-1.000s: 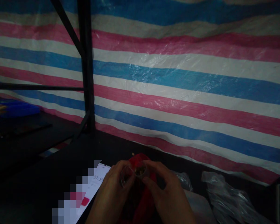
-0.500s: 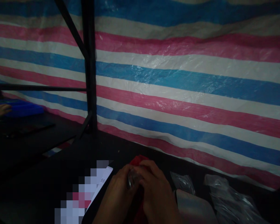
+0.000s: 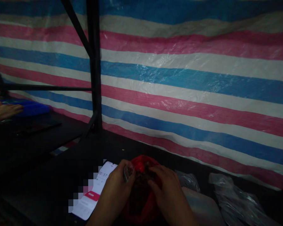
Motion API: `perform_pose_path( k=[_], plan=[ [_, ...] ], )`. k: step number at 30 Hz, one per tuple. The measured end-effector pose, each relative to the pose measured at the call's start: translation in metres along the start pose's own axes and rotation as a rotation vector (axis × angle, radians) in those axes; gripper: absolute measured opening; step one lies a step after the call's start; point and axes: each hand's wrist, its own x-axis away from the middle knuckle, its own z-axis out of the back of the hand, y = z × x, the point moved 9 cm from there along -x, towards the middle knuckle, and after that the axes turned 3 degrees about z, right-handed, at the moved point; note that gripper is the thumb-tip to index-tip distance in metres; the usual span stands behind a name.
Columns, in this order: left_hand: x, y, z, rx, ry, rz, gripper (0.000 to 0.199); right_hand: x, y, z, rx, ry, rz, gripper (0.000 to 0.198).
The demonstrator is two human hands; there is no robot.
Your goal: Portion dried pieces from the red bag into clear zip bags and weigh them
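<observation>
In front of me is a red container or bag (image 3: 143, 216) with dark, small contents that I cannot make out. My left hand (image 3: 119, 182) is at its left rim, closed around a small clear plastic bag (image 3: 128, 172) pinched between thumb and fingers. On the opposite side, my right hand (image 3: 166, 182) reaches over the rim, its fingers curved and the thumb apart from them. Its fingertips are close to the dark contents. A bright red spot (image 3: 139, 166) shows near the far rim.
A lit phone (image 3: 94, 191) lies left of my left arm. To the right are a pale, rounded case (image 3: 200, 204) and clear plastic bags (image 3: 235, 197). Further left, another person's hand (image 3: 8, 111) is by a blue tray (image 3: 35, 107). A black post (image 3: 95, 69) stands before striped sheeting (image 3: 191, 94).
My hands have moved apart; the right one has left the clear plastic bag and gone to the right side of the red container. The container's inside and more of the phone now show.
</observation>
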Motion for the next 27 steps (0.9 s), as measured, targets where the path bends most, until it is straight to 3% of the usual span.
perform_pose_path(
  k=[3, 5, 8, 10, 12, 17, 22, 27],
  plan=[
    [0.001, -0.002, -0.004, 0.011, -0.026, -0.015, 0.009, -0.026, -0.029, 0.020, 0.095, 0.078, 0.046, 0.029],
    [0.002, -0.005, -0.006, 0.007, -0.030, -0.015, 0.011, -0.062, -0.058, 0.014, 0.241, 0.033, 0.068, 0.032],
    [0.000, -0.009, -0.004, -0.019, -0.020, 0.010, 0.018, -0.121, -0.092, -0.042, 0.397, -0.235, 0.121, 0.028],
    [-0.001, -0.012, 0.000, -0.034, -0.014, 0.030, 0.021, -0.151, -0.097, -0.085, 0.448, -0.384, 0.102, 0.020],
    [-0.002, -0.015, 0.005, -0.040, -0.007, 0.044, 0.024, -0.168, -0.093, -0.118, 0.495, -0.482, 0.077, 0.032],
    [-0.001, -0.020, 0.015, -0.043, -0.003, 0.070, 0.025, -0.175, -0.073, -0.152, 0.569, -0.537, 0.031, 0.036],
    [0.000, -0.020, 0.023, -0.023, 0.010, 0.067, 0.027, -0.173, -0.076, -0.139, 0.527, -0.466, 0.041, 0.036],
    [-0.004, -0.022, 0.031, 0.025, 0.059, 0.054, 0.025, -0.136, -0.080, -0.063, 0.415, -0.266, 0.100, 0.017]
  ],
)
